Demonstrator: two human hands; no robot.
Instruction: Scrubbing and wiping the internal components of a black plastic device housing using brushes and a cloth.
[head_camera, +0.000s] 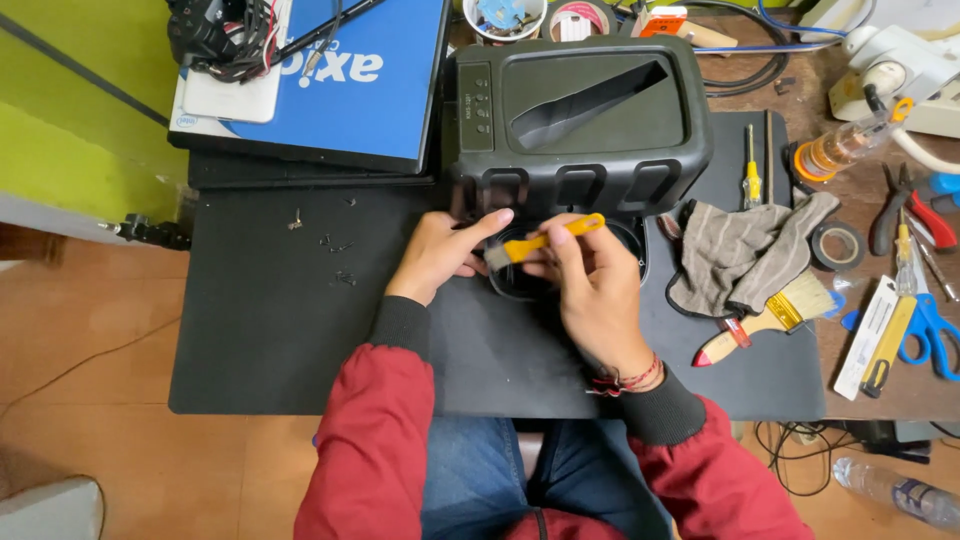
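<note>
Gripping a small yellow-handled brush (545, 240), the right hand (590, 285) has its fingers curled tight around the handle, bristles pointing left. Left hand (440, 255) is half open, fingertips resting on the black device (580, 115), right at its front edge on the black mat (270, 330).

Two hands were over the black mat (270, 330): one left hand (440, 255), one right hand (590, 290). Brushes came to two, one small yellow brush (545, 240) at the centre and one wider paintbrush (770, 318) at three o'clock. One black speaker box (575, 120) sat at twelve o'clock. One grey rag (745, 250). One roll of black tape (838, 245). One pair of blue scissors (935, 335), one pair of red-handled pliers (915, 210). One yellow-handled screwdriver (751, 170). One blue box (350, 80) at eleven o'clock. Loose screws (335, 243) on the mat numbered several (too small to count exactly). One plastic bottle (900, 490) at four o'clock.
</note>
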